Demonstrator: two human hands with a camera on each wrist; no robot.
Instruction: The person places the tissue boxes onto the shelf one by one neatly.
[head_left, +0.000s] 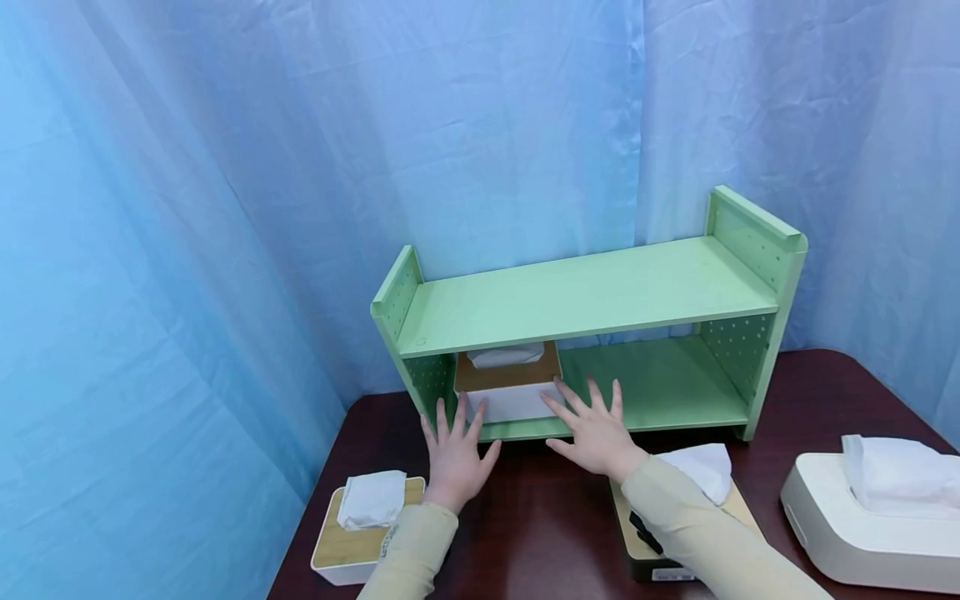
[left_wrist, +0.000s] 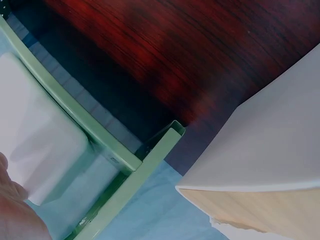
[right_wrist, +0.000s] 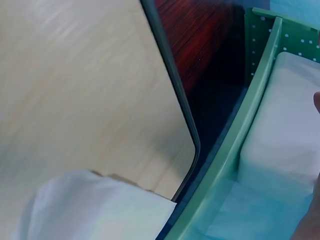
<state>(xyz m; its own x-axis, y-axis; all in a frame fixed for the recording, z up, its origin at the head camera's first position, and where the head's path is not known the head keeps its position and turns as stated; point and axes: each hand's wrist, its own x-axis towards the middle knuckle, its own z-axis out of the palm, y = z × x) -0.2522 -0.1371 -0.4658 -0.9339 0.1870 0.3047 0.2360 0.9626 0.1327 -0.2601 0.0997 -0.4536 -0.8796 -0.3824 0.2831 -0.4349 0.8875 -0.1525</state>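
Note:
A white tissue box with a brown wooden top and a tissue sticking out stands in the lower left of the green shelf. My left hand, fingers straight and spread, is at the box's front left. At its front right is my right hand, fingers also spread. Neither hand grips anything; whether the fingertips touch the box I cannot tell. In the left wrist view the box lies beside part of the hand. The right wrist view shows the box behind the shelf's front edge.
A wooden-topped tissue box stands left of my left forearm. Beneath my right forearm is a tissue box with a dark base and a black object on it. A large white tissue box stands at far right. Blue curtains hang behind.

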